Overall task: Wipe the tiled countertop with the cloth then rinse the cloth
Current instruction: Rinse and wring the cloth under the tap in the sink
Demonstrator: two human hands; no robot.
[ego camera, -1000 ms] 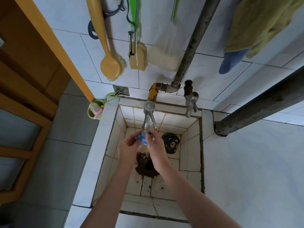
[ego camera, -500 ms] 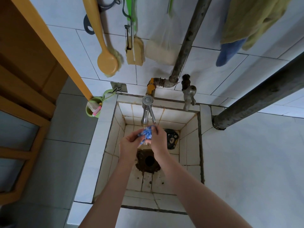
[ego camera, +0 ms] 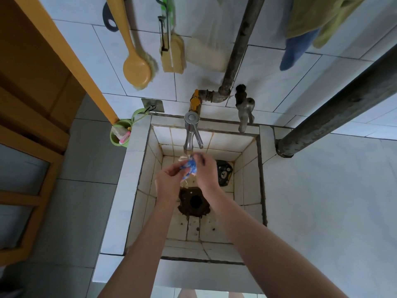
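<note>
Under the spout of the steel tap (ego camera: 191, 134), a small blue-and-white cloth (ego camera: 190, 167) sat bunched into a wet wad, with water running over it. Both hands gripped it: the left hand (ego camera: 168, 183) curled its fingers around its lower side, the right hand (ego camera: 205, 173) pinched its top. Below them lay the tiled sink (ego camera: 250, 173) and its dark, stained drain (ego camera: 195, 201).

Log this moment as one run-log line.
stage: rinse | cloth: bunched under running tap | left hand: gripping | right hand: gripping | over sink
</note>
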